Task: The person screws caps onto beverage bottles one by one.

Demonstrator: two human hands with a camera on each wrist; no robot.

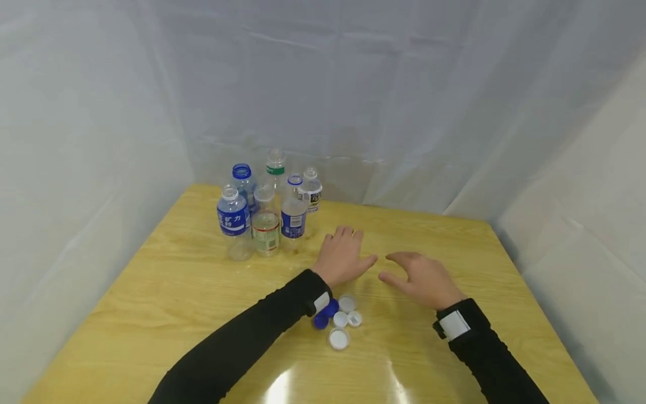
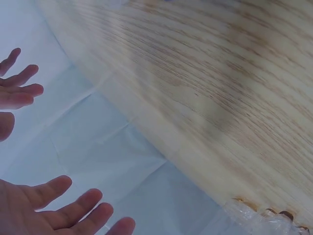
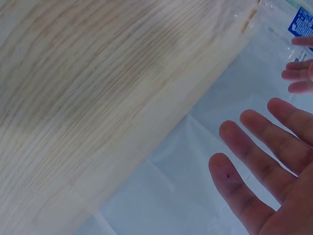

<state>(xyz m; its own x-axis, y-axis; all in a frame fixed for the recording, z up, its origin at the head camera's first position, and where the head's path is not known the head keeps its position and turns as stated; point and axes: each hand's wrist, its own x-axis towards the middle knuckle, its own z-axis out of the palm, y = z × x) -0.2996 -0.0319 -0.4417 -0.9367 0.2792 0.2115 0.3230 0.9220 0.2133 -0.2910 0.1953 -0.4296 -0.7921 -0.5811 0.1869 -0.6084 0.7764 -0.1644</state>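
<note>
My left hand (image 1: 343, 255) hovers over the table between a cluster of bottles and a small heap of caps, fingers spread and holding nothing. Facing it, my right hand (image 1: 424, 278) is also raised with its thumb apart from relaxed fingers. Both palms look bare in the wrist views, where the left hand (image 2: 73, 210) and right hand (image 3: 274, 166) show loosely extended fingers. Just below the left wrist lie blue caps (image 1: 321, 321) and several white caps (image 1: 339, 339). The left cuff overlaps the edge of the heap in the head view.
Several uncapped clear plastic bottles stand upright at the back left, among them a blue-labelled bottle (image 1: 233, 222), a green-labelled bottle (image 1: 266, 233) and a blue-rimmed bottle (image 1: 294, 221). The wooden table (image 1: 166, 292) ends against pale sheeting (image 1: 323, 84) at the back and sides.
</note>
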